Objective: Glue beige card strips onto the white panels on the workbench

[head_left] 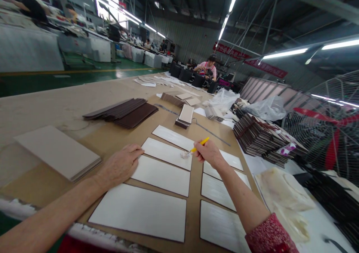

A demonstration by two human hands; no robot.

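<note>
My right hand (209, 154) grips a brush (194, 149) with a yellow handle. The brush's bristles, covered in something whitish, touch the second panel from the far end (165, 152) in the left column. My left hand (123, 166) lies fairly flat, its fingertips at the left edge of that panel and beside the panel below it (162, 175). Closest to me is a larger white panel (143, 212) with a thin dark edge. A second column of panels (217, 191) lies to the right, partly covered by my right forearm; streaks show on their surfaces.
Brown board covers the table. Beige sheets (58, 152) are stacked at left, dark brown pieces (131, 113) farther back. A small stack (185, 114) stands beyond the panels. Folded brown pieces (258, 137) and a large fan (331, 122) are at right. Another person (207, 69) works at the far end.
</note>
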